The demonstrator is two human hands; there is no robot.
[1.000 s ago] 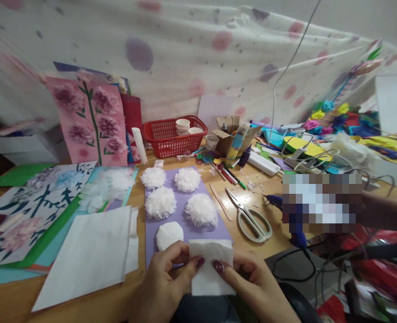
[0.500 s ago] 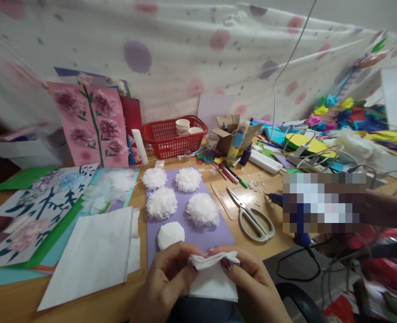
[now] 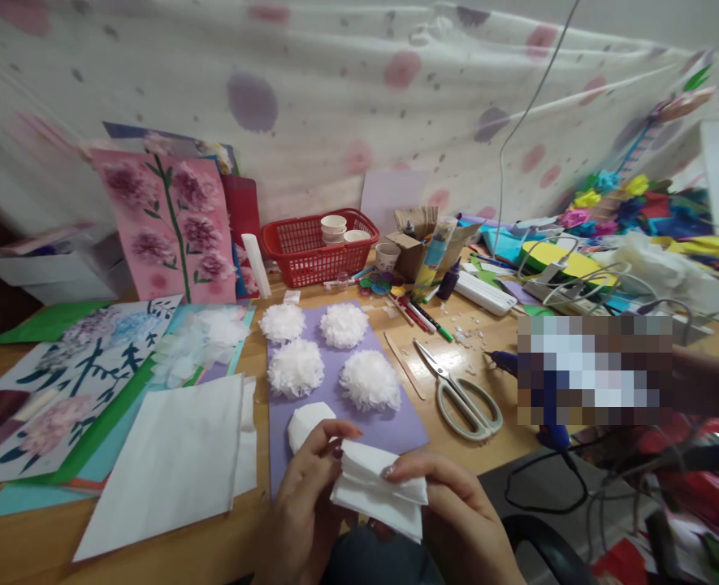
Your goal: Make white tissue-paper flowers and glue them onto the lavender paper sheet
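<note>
1. The left hand (image 3: 307,491) is pinching the left edge of a folded white tissue paper (image 3: 377,491), thumb and forefinger closing until only the paper is separating them.
2. The right hand (image 3: 460,496) is gripping the right side of the same paper — its thumb is pressing on the upper face while a fingertip is showing beneath the lower edge.
3. The folded layers are fanning slightly apart at the near edge, and the paper is hanging in the air between both hands, in front of the purple card (image 3: 389,432).
4. On that card, four ruffled white paper pompoms (image 3: 295,368) are resting in two rows, and a smooth white octagonal paper (image 3: 307,421) is lying just beyond the left hand, which is partly hiding it.
5. Larger white paper sheets (image 3: 170,463) are lying to the left; scissors (image 3: 469,406) with pale handles are lying to the right, blades slightly parted.
6. Farther right, a blue glue gun (image 3: 554,418) is showing under a pixelated patch, with another person's forearm (image 3: 706,370) reaching in; whether that person is gripping it cannot be told.
7. A yellow-and-blue tube (image 3: 430,264) is bearing lettering too small to read, and a paper cup (image 3: 387,257) is carrying a print — also unreadable.
</note>
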